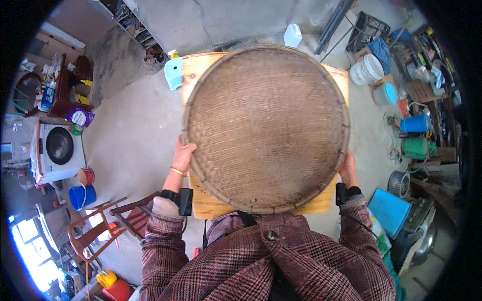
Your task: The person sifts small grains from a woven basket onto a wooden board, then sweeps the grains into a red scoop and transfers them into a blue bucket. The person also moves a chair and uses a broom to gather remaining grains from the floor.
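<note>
A large round woven bamboo winnowing tray (265,128) fills the middle of the view, with its inside facing up. My left hand (183,153) grips its rim at the left, the thumb lying over the edge. At the opposite side my right hand (348,170) holds the rim, its fingers mostly hidden beneath or behind it. Under the tray is a yellowish wooden table (209,201), of which only the corners and edges show. Whether the tray rests on the table or is held just above it, I cannot tell.
A light blue plastic stool (173,74) stands by the table's far left corner. White bucket (366,69), lidded pail (385,93) and blue folded board (389,213) line the right. At left are a washing machine (77,158), blue bucket (82,196) and wooden chair (132,217).
</note>
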### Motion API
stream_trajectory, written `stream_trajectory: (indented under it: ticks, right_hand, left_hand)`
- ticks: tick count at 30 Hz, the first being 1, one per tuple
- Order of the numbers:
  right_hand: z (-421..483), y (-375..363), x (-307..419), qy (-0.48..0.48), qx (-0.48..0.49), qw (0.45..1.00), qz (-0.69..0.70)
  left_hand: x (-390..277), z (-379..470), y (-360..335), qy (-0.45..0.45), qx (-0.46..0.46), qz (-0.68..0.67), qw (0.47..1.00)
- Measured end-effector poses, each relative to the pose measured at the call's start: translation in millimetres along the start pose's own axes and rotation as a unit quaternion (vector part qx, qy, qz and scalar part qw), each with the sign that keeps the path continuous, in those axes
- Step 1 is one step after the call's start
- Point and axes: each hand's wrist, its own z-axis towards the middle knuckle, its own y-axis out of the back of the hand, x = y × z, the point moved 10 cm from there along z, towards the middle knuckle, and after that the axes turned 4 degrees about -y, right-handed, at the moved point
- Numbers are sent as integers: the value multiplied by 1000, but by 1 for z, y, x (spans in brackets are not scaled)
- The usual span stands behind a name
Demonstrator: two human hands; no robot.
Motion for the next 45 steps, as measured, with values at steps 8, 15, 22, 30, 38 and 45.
stream_trajectory:
  ticks: [8, 15, 22, 30, 38, 45]
  right_hand:
    - [98, -281, -82, -58, 0, 998, 0]
    - [187, -365, -79, -33, 49, 992, -113]
    - [256, -295, -100, -106, 80, 982, -137]
    - [271, -330, -130, -146, 102, 943, -282]
    - [243, -334, -141, -142, 21, 897, -417]
    - [132, -275, -104, -28, -174, 929, -325]
  left_hand:
    - [-59, 169, 243, 45, -78, 10, 996]
    - [-45, 225, 300, 61, -160, 106, 980]
    - [87, 205, 254, 74, -193, 23, 978]
    - [134, 223, 290, 167, -221, 37, 960]
    - [116, 151, 339, 143, -282, 164, 935]
    - [164, -76, 374, 107, -257, 241, 930]
